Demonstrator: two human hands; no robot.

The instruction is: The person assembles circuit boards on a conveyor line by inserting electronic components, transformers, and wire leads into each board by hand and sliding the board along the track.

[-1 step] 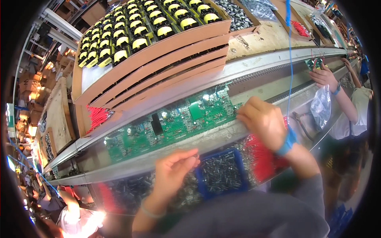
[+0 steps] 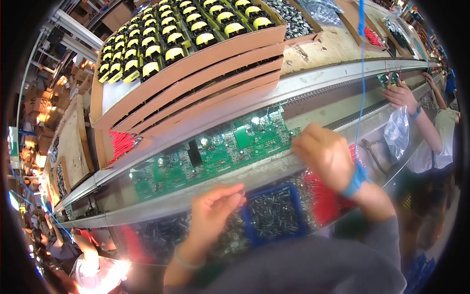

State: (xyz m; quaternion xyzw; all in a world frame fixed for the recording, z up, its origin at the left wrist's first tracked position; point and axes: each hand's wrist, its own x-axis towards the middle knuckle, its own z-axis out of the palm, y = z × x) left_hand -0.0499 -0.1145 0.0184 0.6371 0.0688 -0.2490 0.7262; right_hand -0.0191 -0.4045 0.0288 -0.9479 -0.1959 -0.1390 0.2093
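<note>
A long green circuit board panel [image 2: 223, 158] lies in the metal channel before me, set with many small parts and one black block [image 2: 194, 154]. My right hand [image 2: 323, 154], with a blue band at its wrist, is at the panel's right end. Its fingers are bunched together, slightly blurred, and hide whatever may be between them. Nearer to me, my left hand [image 2: 215, 210] is held over the channel's near edge with thumb and fingertips pinched. Anything in that pinch is too small to name. Beside it stands a blue bin [image 2: 299, 208] of small dark cylindrical parts.
Stacked cardboard trays [image 2: 196, 76] of yellow-and-black parts rise beyond the channel. Red wires lie in a bundle [image 2: 122, 146] at left and a pile [image 2: 327, 198] near my right forearm. A blue cord [image 2: 362, 88] hangs at right. A co-worker's hand [image 2: 400, 93] holds a small board.
The view has shifted very slightly. My right hand is a little more blurred at the panel's end; my left hand keeps its pinch in the same place.
</note>
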